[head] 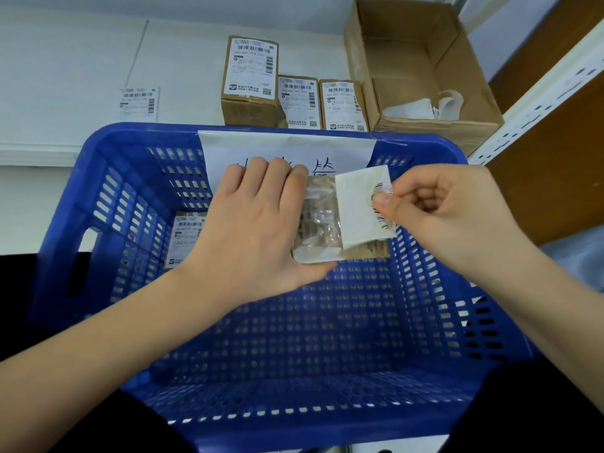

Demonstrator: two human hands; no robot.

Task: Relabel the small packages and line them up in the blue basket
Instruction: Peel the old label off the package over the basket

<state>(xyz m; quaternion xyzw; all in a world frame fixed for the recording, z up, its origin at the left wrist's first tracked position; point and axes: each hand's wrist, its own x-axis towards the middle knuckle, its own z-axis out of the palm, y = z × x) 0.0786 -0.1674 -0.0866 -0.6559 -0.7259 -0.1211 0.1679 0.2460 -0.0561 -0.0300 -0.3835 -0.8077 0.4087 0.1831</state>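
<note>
The blue basket (98, 204) holds one labelled package (184, 238) at its far left wall; most of its floor is free. Three labelled boxes (299, 103) wait on the surface beyond its far rim. Over the basket the left hand (251, 230) grips a small package (318, 220) while the right hand (434, 207) pinches its half-peeled label (358, 207), so relabelling looks barely begun
</note>
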